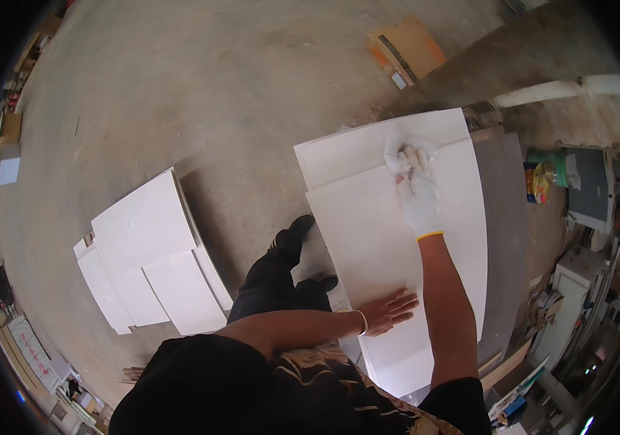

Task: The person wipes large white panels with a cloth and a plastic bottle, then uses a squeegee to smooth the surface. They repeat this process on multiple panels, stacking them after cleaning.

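Note:
A stack of large white panels (368, 225) lies in front of me, its top sheet set back from the far edge of the one beneath. My left hand (389, 312) is bare and rests flat near the panel's close end, fingers spread. On my right hand (420, 203) is a white work glove with a yellow cuff. Its fingers are closed on a crumpled white cloth (395, 147), pressed against the far part of the stack. Motion slightly smears this hand and the cloth, so the cloth's exact shape is unclear.
A second pile of white panels (146, 225) sits to the left, its sheets staggered. Grey boards (507, 239) show along the right of my stack. Beyond it, a cardboard box (405, 49) is on the concrete floor. Cabinets (575, 283) and clutter line the right side.

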The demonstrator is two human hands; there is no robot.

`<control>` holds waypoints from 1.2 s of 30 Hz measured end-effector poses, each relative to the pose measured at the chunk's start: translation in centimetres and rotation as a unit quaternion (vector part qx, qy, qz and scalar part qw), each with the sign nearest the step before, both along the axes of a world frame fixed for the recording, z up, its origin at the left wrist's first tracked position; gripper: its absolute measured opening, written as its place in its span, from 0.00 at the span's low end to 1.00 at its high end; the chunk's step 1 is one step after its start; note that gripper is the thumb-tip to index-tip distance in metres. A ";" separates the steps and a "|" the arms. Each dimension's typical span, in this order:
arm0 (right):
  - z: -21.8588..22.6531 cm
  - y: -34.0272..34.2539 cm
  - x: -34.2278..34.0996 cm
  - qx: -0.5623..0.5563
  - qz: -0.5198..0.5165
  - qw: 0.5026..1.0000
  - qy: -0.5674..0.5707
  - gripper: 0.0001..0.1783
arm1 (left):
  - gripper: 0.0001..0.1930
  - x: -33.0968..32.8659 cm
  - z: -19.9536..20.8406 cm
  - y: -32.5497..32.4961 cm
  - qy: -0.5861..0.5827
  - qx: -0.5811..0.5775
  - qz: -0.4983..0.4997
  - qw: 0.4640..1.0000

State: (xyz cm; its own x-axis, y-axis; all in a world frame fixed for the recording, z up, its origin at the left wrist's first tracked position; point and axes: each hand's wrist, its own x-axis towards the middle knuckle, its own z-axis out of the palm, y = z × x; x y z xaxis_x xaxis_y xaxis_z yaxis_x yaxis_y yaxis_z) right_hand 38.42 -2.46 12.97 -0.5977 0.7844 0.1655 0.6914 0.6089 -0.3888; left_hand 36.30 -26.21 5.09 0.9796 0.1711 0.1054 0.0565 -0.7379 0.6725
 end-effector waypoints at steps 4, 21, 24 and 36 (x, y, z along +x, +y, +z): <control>-1.7 -0.2 -1.9 -0.057 -0.037 0.994 0.085 0.12 | 0.32 -0.2 -1.5 -0.8 0.041 -0.218 0.010 0.975; 2.7 -41.6 5.6 -0.169 -0.813 0.149 0.537 0.07 | 0.36 -5.8 2.5 6.7 0.053 0.080 -0.078 0.992; 1.8 -45.3 3.3 -0.132 -0.844 0.473 0.217 0.23 | 0.35 -10.1 3.2 6.0 0.154 0.146 -0.259 0.942; -1.0 -46.6 11.3 -0.025 -0.746 0.641 0.179 0.36 | 0.34 -14.2 4.4 -0.5 0.226 0.262 -0.164 0.924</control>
